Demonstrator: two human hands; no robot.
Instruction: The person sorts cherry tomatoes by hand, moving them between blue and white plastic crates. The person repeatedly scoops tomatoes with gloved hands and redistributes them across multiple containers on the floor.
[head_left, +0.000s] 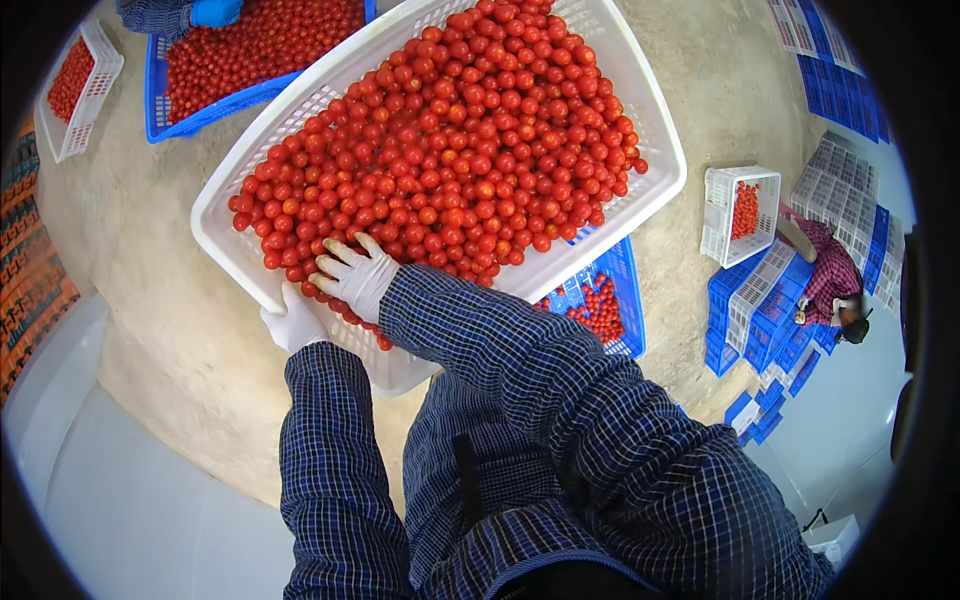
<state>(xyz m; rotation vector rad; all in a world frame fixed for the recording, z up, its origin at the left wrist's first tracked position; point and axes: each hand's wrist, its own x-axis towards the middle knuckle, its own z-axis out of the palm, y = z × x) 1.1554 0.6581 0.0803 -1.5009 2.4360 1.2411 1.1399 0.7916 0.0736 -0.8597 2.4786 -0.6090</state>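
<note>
A large white plastic crate (660, 135) full of cherry tomatoes (450, 165) lies before me. My left hand (295, 321), in a pale glove, holds the crate's near left rim, its thumb over the edge and its other fingers hidden. Palm down on the near left of the heap rests my right hand (361, 276), gloved and stained at the fingertips. Its fingers are spread, with tomatoes around them. Some tomatoes lie below that hand by the near wall. Partly hidden by the white crate and my right sleeve, a blue crate (634, 300) contains more tomatoes.
At the upper left, a co-worker's blue-gloved hand (216, 11) is over a blue crate of tomatoes (154, 112). A white crate (105, 67) stands beside it. Another person (829, 266) is at the right near stacked crates (765, 300). Orange crates (34, 277) line the left.
</note>
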